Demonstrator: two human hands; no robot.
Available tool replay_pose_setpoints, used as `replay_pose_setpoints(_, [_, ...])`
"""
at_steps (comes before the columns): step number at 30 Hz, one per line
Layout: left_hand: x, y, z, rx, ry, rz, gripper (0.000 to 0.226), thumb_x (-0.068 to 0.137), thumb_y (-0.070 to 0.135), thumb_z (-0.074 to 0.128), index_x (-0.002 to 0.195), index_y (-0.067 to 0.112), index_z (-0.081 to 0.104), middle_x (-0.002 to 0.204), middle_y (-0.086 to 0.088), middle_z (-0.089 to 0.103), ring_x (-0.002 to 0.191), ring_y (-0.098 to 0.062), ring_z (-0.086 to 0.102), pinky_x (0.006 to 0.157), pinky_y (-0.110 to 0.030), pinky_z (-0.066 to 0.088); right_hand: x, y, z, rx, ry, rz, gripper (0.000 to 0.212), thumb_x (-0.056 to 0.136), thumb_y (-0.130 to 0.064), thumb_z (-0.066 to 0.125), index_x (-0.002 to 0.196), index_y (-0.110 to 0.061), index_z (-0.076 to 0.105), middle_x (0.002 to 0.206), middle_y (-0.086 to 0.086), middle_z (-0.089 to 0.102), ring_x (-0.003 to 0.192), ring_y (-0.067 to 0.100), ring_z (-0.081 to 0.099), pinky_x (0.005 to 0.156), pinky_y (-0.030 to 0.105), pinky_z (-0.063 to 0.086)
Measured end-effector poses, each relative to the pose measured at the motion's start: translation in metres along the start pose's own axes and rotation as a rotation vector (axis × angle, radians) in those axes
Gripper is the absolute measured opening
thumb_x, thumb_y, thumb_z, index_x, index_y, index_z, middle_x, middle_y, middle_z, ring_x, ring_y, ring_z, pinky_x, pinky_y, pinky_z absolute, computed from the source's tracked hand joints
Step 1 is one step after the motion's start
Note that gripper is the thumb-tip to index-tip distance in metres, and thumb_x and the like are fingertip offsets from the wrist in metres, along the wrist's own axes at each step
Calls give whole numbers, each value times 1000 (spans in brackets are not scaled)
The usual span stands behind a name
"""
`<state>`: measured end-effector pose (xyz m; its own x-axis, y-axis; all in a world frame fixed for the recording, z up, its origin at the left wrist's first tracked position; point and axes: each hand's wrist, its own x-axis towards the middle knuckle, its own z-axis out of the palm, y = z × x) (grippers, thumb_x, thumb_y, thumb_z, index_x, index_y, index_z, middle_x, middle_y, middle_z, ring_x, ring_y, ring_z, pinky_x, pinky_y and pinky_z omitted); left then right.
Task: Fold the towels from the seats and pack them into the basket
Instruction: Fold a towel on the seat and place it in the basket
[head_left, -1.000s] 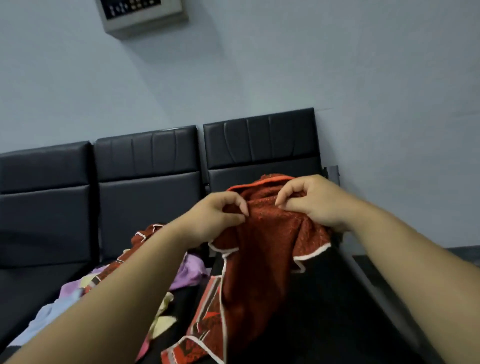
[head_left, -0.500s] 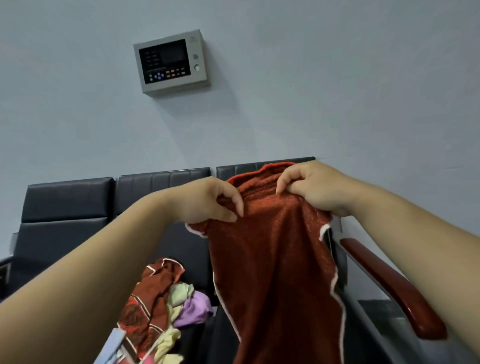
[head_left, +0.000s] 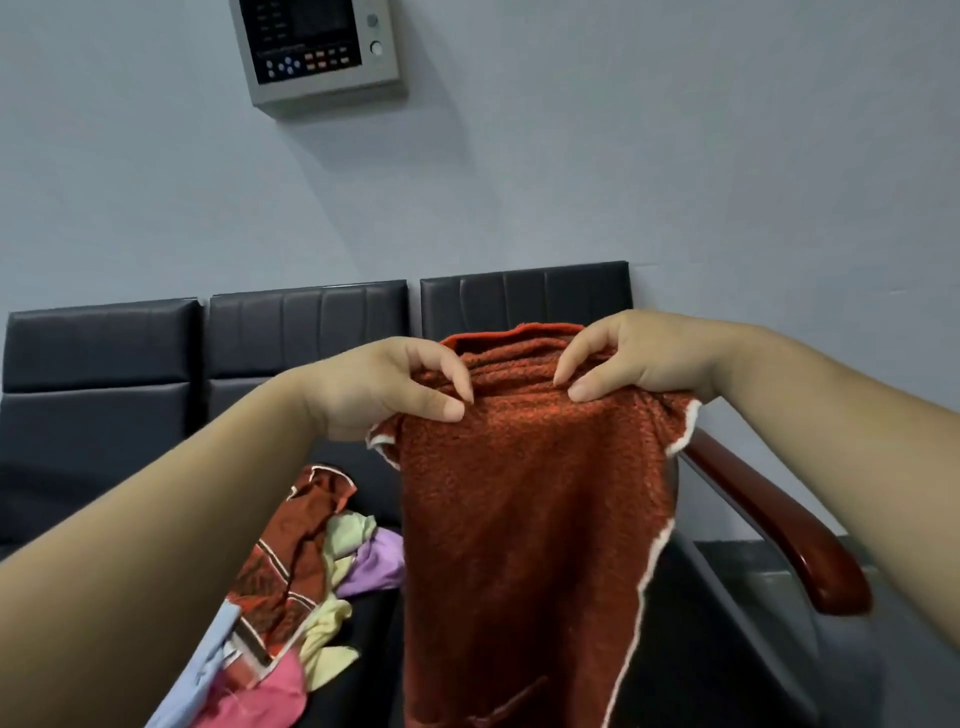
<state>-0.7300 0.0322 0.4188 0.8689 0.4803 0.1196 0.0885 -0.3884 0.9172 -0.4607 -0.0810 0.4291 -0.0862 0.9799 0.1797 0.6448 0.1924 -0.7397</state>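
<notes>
Head view, the only one you have.

Your left hand (head_left: 395, 389), centre frame, pinches the top hem of the red towel (head_left: 519, 519) between thumb and curled forefinger. Your right hand (head_left: 639, 358), just right of centre, pinches the same hem, thumb in front and fingers curled over the top. The hands are near each other, so the hem bunches between them and isn't taut.

The towel hangs free from the pinch to the bottom edge of the frame, in front of the rightmost of the black seats (head_left: 311, 332). White trim shows down its right edge and at both upper corners. The lower end is cut off, so I can't tell if it touches the seat.

Lower left, the pile of loose towels (head_left: 311, 561) lies on the seats: patterned red, yellow, lilac, pink, pale blue, none folded. The armrest (head_left: 779, 525) is at right and the wall panel (head_left: 317, 47) sits at the top, left of centre. The basket is not in view.

My read of the step: you're opening out one towel ahead of its fold, with no fold made yet. The task looks early, given the pile.

Next move calls for:
- Walk both pinches outward to the trimmed corners until the hem is straight.
- Then bring corner to corner for the half fold, or lay the towel flat on the seat.
- Check that the hanging end is square first.
- Find the basket before packing.
</notes>
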Motion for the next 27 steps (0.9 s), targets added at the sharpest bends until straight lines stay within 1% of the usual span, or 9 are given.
replay_pose_setpoints(3, [20,-10,-18,548,-83,-122,23,80,0,80,91,21,78,86,-8,73,73,-24,69,70,-43,62,15,19,3,-125,-149,86,24,82,-13,83,92,-34,83,109,-15,74,102,6,71,85,20,57])
replay_pose_setpoints(4, [30,-13,-24,692,-62,-170,23,80,6,82,90,27,79,87,-8,71,71,-28,66,68,-47,62,22,25,3,-182,-190,115,26,81,-14,84,94,-37,83,113,-15,73,106,6,69,90,24,57])
replay_pose_setpoints(6, [51,-19,-35,805,-13,-227,25,82,10,82,90,33,79,86,-5,66,67,-29,62,54,-40,59,41,37,3,-318,-188,135,31,80,-18,85,96,-45,81,118,-19,69,110,6,65,96,25,53])
replay_pose_setpoints(8, [73,-26,-48,879,85,-179,28,82,12,81,90,38,79,80,2,64,63,-22,63,50,-31,56,68,49,-2,-472,-59,104,36,80,-20,85,91,-54,78,113,-25,66,108,5,62,95,24,49])
replay_pose_setpoints(11, [101,-32,-75,1038,292,-46,28,83,18,81,91,44,74,80,17,61,70,-7,60,63,-14,45,104,56,-17,-590,208,23,40,82,-15,82,95,-52,77,112,-22,64,113,8,59,97,26,46])
replay_pose_setpoints(15, [128,-5,-107,1094,504,114,27,85,18,79,98,42,75,91,10,65,87,-13,60,76,-25,44,131,35,-46,-636,484,-66,44,88,-6,66,107,-44,78,124,-11,67,115,13,62,96,27,49])
replay_pose_setpoints(19, [124,19,-116,1202,614,263,25,87,17,75,106,34,76,104,2,71,97,-21,64,88,-31,49,124,11,-59,-702,603,-168,40,93,-10,64,112,-42,77,125,-8,68,116,18,62,99,32,50])
replay_pose_setpoints(23, [88,-7,-89,1288,562,311,25,92,21,70,112,36,73,112,5,66,104,-18,62,92,-32,48,91,23,-40,-685,482,-182,34,93,-13,69,111,-40,77,109,-17,60,109,10,58,98,27,46])
replay_pose_setpoints(27, [50,-74,-40,1265,292,233,28,91,23,71,114,39,71,110,12,65,101,-12,62,90,-28,48,49,65,-1,-656,162,-23,31,83,-17,80,102,-42,80,94,-30,63,97,-1,58,86,11,44])
